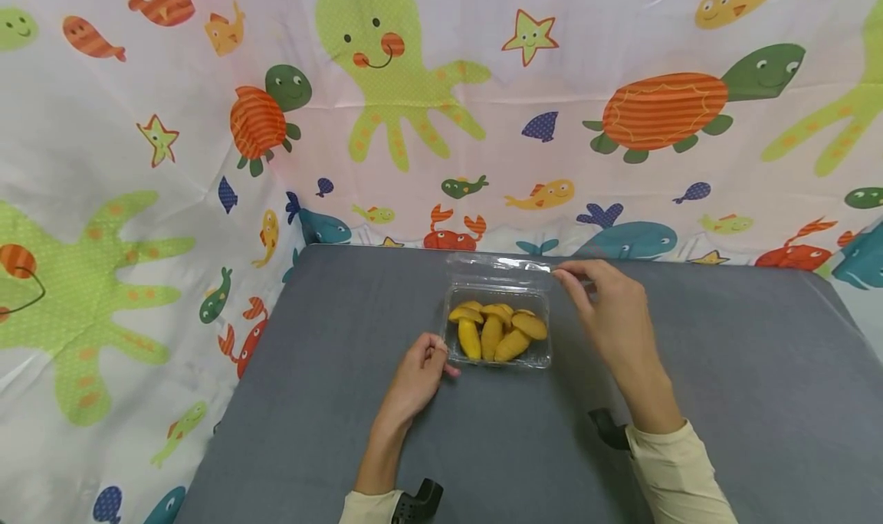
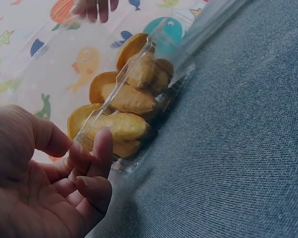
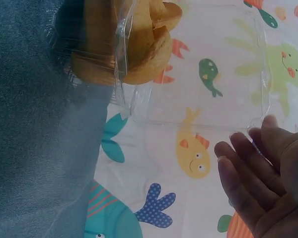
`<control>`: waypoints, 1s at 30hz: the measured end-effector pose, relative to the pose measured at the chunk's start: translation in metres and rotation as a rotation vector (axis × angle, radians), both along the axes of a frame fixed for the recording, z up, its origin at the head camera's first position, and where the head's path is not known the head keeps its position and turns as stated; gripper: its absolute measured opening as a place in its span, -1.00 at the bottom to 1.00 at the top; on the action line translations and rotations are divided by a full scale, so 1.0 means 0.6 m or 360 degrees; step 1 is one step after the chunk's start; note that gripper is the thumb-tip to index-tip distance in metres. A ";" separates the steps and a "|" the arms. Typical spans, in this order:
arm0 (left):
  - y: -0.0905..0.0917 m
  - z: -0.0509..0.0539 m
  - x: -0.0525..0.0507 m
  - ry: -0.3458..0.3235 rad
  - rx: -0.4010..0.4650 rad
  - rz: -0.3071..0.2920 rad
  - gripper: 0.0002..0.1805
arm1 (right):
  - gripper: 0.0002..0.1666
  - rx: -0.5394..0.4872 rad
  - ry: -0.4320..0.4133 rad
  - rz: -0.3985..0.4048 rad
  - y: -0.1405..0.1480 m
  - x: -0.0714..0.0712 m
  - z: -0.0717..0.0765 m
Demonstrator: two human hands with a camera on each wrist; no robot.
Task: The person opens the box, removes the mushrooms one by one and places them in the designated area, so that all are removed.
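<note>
A clear plastic clamshell box sits on the grey table with its hinged lid raised at the back. Inside lie several yellow-brown mushrooms, their caps toward the back in the head view. My left hand pinches the box's near left rim between thumb and finger, as the left wrist view also shows. At the lid's right corner, my right hand pinches the edge between thumb and index finger; in the right wrist view its other fingers extend loosely below the lid.
The grey cloth-covered table spreads around the box. Behind it and on the left hangs a white curtain printed with sea animals. Dark wrist camera mounts sit at both sleeves.
</note>
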State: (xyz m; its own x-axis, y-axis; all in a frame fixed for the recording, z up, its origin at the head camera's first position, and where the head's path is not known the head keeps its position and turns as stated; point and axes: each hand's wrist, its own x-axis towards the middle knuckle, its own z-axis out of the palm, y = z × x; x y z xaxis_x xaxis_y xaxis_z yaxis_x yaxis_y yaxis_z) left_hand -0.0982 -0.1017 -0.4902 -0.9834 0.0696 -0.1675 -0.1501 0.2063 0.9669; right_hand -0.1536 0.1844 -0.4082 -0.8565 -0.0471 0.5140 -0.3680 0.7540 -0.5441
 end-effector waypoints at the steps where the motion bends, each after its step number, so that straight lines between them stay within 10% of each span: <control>1: 0.000 0.000 0.000 0.0002 -0.0013 -0.0006 -0.80 | -0.76 -0.0013 0.0007 0.0004 -0.001 0.000 0.000; 30: -0.003 -0.004 -0.002 0.0025 -0.0048 -0.0052 -0.77 | -0.68 -0.0201 -0.0134 -0.0076 -0.008 -0.040 -0.023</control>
State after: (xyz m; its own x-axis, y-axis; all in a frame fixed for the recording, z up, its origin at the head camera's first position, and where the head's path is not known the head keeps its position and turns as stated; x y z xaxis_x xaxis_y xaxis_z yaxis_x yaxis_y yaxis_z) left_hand -0.0992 -0.1038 -0.4925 -0.9832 0.0966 -0.1547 -0.1278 0.2401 0.9623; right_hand -0.1777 0.1798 -0.4222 -0.8966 0.0553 0.4395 -0.2823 0.6932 -0.6632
